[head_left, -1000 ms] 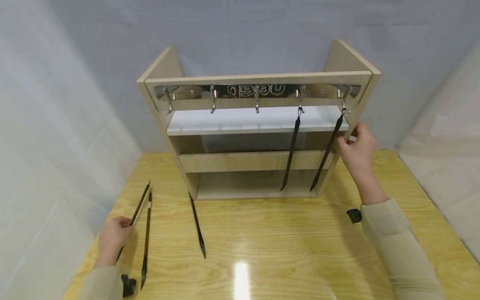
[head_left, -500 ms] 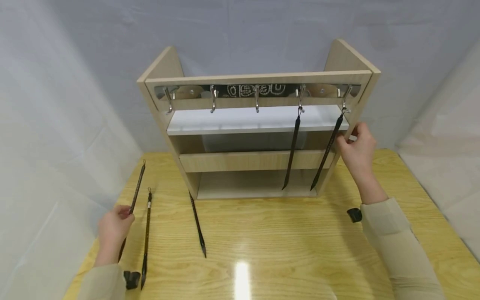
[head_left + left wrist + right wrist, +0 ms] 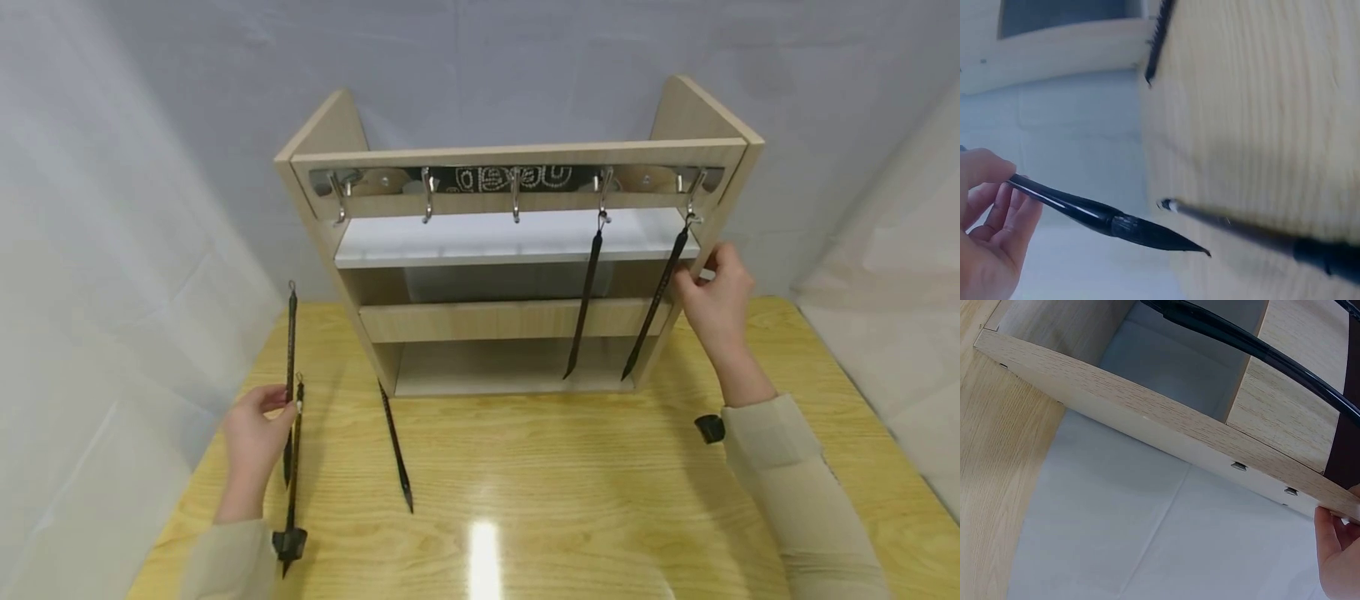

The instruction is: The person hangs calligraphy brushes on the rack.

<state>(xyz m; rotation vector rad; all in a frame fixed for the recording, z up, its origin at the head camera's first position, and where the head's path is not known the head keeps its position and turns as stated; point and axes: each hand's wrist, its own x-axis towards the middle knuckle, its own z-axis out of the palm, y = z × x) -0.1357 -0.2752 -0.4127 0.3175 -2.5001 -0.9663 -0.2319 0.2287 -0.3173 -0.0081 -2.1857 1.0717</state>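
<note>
Pinching a slim dark brush [image 3: 291, 342] by its handle, the fingers [image 3: 1016, 228] of the left hand [image 3: 258, 429] are drawn close around it, and we find them out to the left of the wooden rack [image 3: 480, 323], nearer to us than its front. The brush stands close to upright, loop up and hair tip down; in the left wrist view we take that tip to be off the tabletop [image 3: 540, 467]. What we weigh most is loop against hook: the loop lies left of the rack's leftmost hook [image 3: 339, 200] and lower in the head view, and the left hand is the nearer one to it. The right hand [image 3: 716, 300] is at the rack's right side panel, gripping its edge between thumb and fingers. Farther out, we see a white-banded brush [image 3: 294, 467] lying left of the rack, overlapped by the upright one in the head view, and a third brush [image 3: 397, 450] by the rack's front left corner, tip toward us. Two hanging brushes [image 3: 585, 304] occupy the rack's two rightmost hooks.
</note>
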